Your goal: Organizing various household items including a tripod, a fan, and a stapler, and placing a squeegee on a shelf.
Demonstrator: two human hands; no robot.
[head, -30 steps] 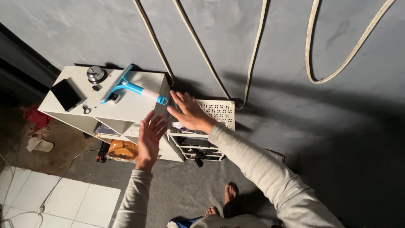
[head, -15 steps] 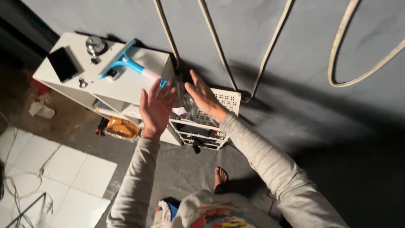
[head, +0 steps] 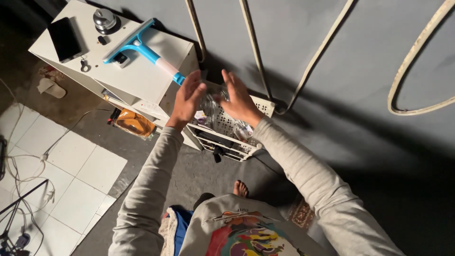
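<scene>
- Grey wall (head: 332,42) fills the back of the room, with pale hoses (head: 417,61) and cables looping down it, and deep shadow off to the right.
- The floor is rough grey concrete (head: 189,175), giving way to white tiles (head: 71,180) on the left, where loose wires trail about. A bare foot (head: 241,188) shows below.
- White cabinet (head: 137,71) stands against the wall, a blue-and-white squeegee (head: 142,47) lying across its top, a dark phone (head: 64,38) and a round metal bell (head: 104,19) beside it.
- White perforated rack (head: 237,128) sits just right of the cabinet, its shelves crowded.
- Both arms are up over that rack. Left hand (head: 187,97) and right hand (head: 239,97) cup a clear crinkly plastic bundle (head: 212,103) between them, fingers loosely curled on it; how firm the hold is, I can't tell.
- Risk as I judge it: that plastic looks slippery and is only pinched from two sides, so it could slide out and drop into the cluttered rack. The left wrist is near the squeegee handle and could knock it off.
</scene>
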